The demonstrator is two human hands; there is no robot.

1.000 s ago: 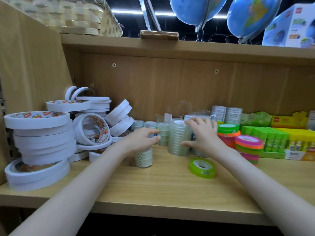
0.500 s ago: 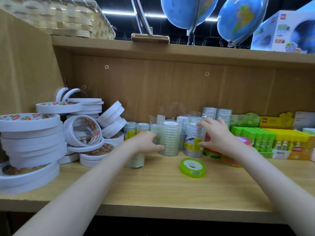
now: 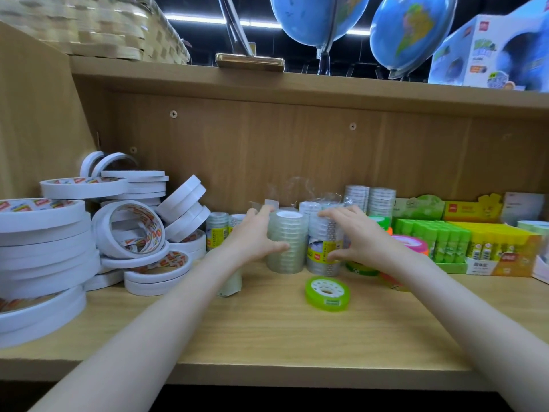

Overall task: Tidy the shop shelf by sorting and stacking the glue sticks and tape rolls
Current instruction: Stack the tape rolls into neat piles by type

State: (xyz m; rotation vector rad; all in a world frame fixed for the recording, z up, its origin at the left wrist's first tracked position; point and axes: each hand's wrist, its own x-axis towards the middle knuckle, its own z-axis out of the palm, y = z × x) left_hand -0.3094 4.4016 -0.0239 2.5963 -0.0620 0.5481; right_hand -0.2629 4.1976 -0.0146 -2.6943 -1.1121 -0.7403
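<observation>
Two upright stacks of clear tape rolls stand mid-shelf. My left hand [image 3: 252,236] grips the left clear stack [image 3: 286,248], thumb at its front and fingers behind. My right hand [image 3: 353,237] grips the wrapped clear stack [image 3: 322,248] beside it, which carries a yellow label. A loose green tape roll [image 3: 327,293] lies flat in front of them. Green glue sticks [image 3: 439,239] and yellow glue sticks [image 3: 493,248] stand in display boxes at the right. Pink and orange tape rolls [image 3: 411,243] sit behind my right wrist.
Several white double-sided tape rolls [image 3: 44,233] are piled at the left, some leaning. More clear tape stacks [image 3: 370,197] stand at the back. A pale roll pack [image 3: 230,285] stands under my left forearm. The wooden shelf [image 3: 267,337] has open board along its front edge.
My left hand left the pale pack and moved right onto the left clear stack. My right hand came down and closed round the wrapped stack beside it.
</observation>
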